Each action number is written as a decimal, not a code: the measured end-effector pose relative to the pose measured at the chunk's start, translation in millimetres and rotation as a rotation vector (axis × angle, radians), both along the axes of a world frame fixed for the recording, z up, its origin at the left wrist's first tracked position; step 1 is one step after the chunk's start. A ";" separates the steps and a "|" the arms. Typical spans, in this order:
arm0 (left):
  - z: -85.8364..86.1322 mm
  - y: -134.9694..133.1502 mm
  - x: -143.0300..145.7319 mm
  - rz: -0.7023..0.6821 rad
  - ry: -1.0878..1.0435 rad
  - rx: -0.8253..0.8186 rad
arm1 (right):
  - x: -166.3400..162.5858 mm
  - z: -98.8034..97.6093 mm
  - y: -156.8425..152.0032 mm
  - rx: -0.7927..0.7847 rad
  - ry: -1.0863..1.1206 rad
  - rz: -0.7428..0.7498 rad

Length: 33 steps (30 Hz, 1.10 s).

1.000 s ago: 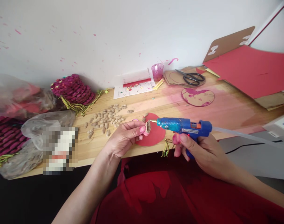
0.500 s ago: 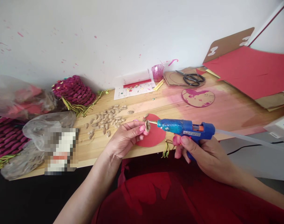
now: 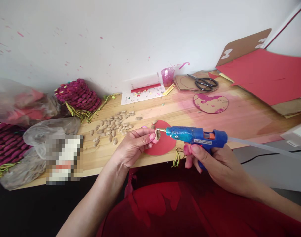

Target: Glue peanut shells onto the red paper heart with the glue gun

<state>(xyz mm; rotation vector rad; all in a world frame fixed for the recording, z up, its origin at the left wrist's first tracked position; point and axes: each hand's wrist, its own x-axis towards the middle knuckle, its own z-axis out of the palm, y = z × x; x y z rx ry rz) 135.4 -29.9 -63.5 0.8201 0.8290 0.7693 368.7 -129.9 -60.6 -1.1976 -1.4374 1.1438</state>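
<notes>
On my feed, left hand (image 3: 130, 144) pinches a hollow piece (image 3: 158, 135) at nine o'clock of the glue gun (image 3: 187, 134) right hand (image 3: 216, 163) grips; if either wavers, the likely hot nozzle (image 3: 161, 130) could burn fingertips (image 3: 152, 136).

The glue gun (image 3: 185, 134) is shiny blue plastic with a smooth metal tip (image 3: 162, 130). The desk (image 3: 156, 111) is smooth wood, and the peanuts (image 3: 113, 133) look rough and dull. The red circle (image 3: 164, 147) is dull paper, and the cup (image 3: 167, 78) is shiny, see-through plastic
</notes>
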 end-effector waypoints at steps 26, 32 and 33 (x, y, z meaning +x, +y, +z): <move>-0.9 1.0 -1.3 0.025 0.023 -0.016 | 1.2 -3.4 1.1 -0.018 -0.016 -0.016; 0.4 0.5 -1.3 0.015 -0.017 -0.050 | 2.4 -4.9 3.8 -0.008 -0.063 -0.031; 0.6 0.7 -1.5 0.015 -0.031 -0.058 | 2.3 -4.2 3.6 -0.009 -0.052 -0.038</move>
